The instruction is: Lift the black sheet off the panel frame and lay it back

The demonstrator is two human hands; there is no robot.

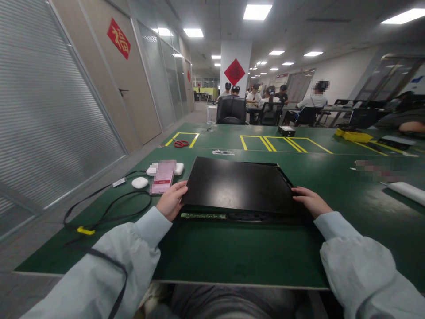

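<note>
Sleeves (361, 261): pale blue, reaching in from both sides over the green counter (239, 257).
Black strap (106, 217): looped at left, with a yellow clip (85, 230).
Left hand (171, 200): grip pinching the panel's left edge, thumb and fingers closed on it.
Right hand (311, 201): grip closed at the right edge; whether it also takes the frame, I cannot tell.
Black panel (235, 184): between the hands, tilted, near edge raised.
Dark frame (284, 177): showing along the panel's right side and below its near edge, with a green strip (204, 216).
Left of panel: white round case (140, 182) just beside a pink-screened phone (162, 177).
Far counter: red-handled scissors (181, 144), yellow tape outlines (287, 138), small dark box (286, 130).
Beyond: black chair (231, 110), seated people, red diamond sign (234, 71) on a column.
</note>
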